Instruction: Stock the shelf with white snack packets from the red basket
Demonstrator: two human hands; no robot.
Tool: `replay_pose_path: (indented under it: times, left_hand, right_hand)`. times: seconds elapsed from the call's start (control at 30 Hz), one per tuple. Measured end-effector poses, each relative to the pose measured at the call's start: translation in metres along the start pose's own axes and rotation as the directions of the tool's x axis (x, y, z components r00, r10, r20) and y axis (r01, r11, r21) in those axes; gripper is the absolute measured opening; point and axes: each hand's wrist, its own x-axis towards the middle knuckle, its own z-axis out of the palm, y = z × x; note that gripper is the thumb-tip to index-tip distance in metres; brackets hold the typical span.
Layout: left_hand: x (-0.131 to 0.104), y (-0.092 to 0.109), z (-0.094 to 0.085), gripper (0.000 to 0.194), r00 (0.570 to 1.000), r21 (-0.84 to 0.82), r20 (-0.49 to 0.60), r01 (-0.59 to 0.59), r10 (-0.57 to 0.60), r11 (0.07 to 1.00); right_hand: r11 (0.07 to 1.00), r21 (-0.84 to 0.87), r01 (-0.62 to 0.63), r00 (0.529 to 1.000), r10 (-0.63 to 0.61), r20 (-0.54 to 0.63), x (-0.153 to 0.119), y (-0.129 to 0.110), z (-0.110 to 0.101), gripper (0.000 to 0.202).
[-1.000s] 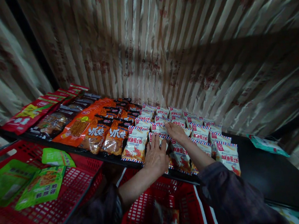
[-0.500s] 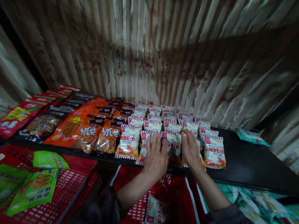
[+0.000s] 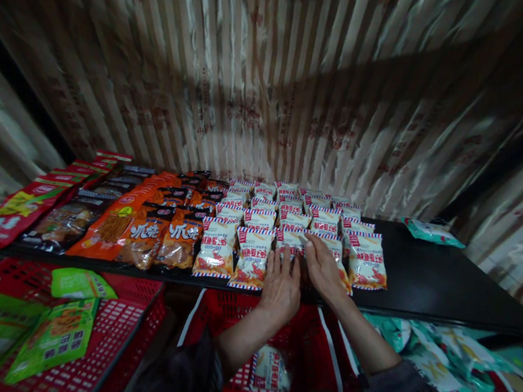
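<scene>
Rows of small white snack bags (image 3: 255,251) with red lettering and striped edges stand on a black shelf (image 3: 424,278). My left hand (image 3: 279,286) lies with fingers outstretched against the lower front of a middle snack bag (image 3: 290,238). My right hand (image 3: 324,271) is beside it, fingers extended, touching the front-row bag to its right (image 3: 335,250). Both palms face the bags and partly cover them. Neither hand grasps anything. At the row's right end stands another snack bag (image 3: 366,259), apart from my right hand.
Orange snack bags (image 3: 181,237), an orange stick-snack pack (image 3: 104,231), dark packs and red packs (image 3: 16,216) line the shelf's left. A teal pack (image 3: 432,233) lies far right. Below are red baskets (image 3: 133,313) holding green packs (image 3: 55,339) and a white bag (image 3: 267,368).
My left hand has slid down and right off a front bag, uncovering more of its front. My right hand has shifted slightly left. The whole view has moved a little.
</scene>
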Motion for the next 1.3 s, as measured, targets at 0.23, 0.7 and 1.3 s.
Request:
replay_pose_path:
  times: [0.23, 0.7, 1.3]
  left_hand:
    - [-0.004, -0.003, 0.0, 0.057, 0.999, -0.007, -0.032, -0.021, 0.02, 1.0]
    - [-0.002, -0.01, 0.007, 0.062, 0.999, -0.037, -0.029, -0.026, 0.025, 0.999]
    - [-0.003, -0.009, 0.007, 0.063, 0.999, -0.071, -0.047, -0.007, 0.004, 0.997]
  right_hand:
    - [0.993, 0.034, -0.109, 0.992, 0.106, 0.073, 0.02, -0.004, -0.004, 0.07]
    - [0.95, 0.031, -0.312, 0.937, 0.302, 0.175, 0.082, 0.012, 0.001, 0.07]
    - [0.988, -0.045, -0.146, 0.972, 0.152, 0.181, 0.098, 0.008, 0.012, 0.065]
